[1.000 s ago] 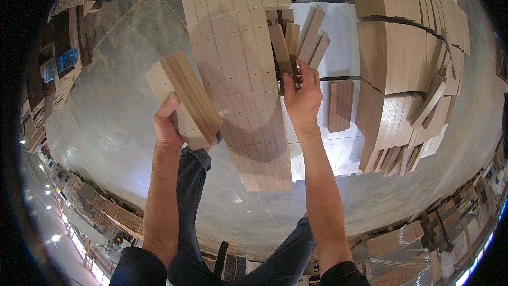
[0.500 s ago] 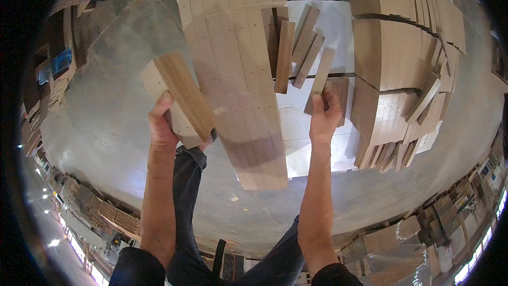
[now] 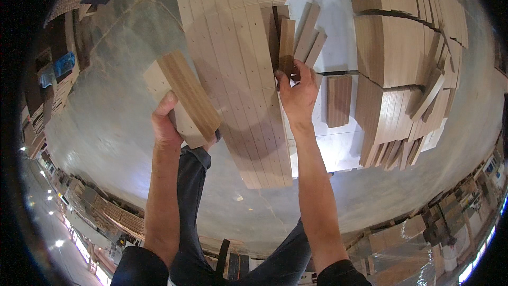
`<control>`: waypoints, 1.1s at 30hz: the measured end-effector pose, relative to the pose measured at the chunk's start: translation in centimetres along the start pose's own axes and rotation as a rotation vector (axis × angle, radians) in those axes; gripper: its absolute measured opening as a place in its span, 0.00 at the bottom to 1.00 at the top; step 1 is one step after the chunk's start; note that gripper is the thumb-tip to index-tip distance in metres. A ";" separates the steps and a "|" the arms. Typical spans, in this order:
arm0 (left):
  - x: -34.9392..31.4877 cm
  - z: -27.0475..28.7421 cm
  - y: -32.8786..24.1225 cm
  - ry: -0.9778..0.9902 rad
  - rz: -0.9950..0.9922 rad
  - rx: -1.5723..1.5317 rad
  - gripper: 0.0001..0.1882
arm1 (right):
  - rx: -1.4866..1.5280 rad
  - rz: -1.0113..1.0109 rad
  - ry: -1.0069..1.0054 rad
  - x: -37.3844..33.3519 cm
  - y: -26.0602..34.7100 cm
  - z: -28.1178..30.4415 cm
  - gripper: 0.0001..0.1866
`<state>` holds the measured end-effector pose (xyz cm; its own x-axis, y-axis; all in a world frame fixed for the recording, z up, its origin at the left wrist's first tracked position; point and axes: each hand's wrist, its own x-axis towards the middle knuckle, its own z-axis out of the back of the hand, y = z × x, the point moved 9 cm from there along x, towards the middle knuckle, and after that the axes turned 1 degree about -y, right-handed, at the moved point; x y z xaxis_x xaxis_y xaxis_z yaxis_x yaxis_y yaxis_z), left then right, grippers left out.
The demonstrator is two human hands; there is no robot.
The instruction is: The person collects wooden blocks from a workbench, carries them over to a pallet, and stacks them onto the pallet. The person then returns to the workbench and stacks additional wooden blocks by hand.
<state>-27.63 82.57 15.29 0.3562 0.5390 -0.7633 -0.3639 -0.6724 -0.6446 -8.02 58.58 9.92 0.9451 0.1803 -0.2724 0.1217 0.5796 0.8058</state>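
My left hand (image 3: 167,122) is closed round a tilted stack of wooden boards (image 3: 189,95), thumb on its pale, hole-dotted face. Over the white surface, my right hand (image 3: 299,91) has its thumb and fingers about the near end of a brown wooden slat (image 3: 286,42). The fingers partly cover that end. Right of this slat lie two paler slats, one long slat (image 3: 307,26) and one shorter slat (image 3: 317,47), whose near ends pass behind my hand. Darker pieces stand just left of it, against the long row of boards (image 3: 233,74).
A short block of slats (image 3: 338,100) lies on the white surface (image 3: 330,148) right of my right hand. Tall board stacks (image 3: 397,53) line the right side, with loose slats (image 3: 426,95) on them. Concrete floor (image 3: 116,100) stretches left; my legs (image 3: 190,190) are below.
My right hand has moved left and slightly away from me, from a pale slat to the brown one. That pale slat no longer shows where it was. The left hand's stack has barely shifted.
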 end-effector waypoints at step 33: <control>0.0 -0.7 -0.1 -0.010 0.028 0.019 0.43 | -0.065 0.086 0.031 3.8 1.2 -1.8 0.15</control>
<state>-26.98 82.30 15.36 0.3374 0.5250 -0.7814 -0.3896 -0.6778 -0.6236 -4.79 61.45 8.91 0.9413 0.2554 -0.2208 0.0198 0.6110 0.7914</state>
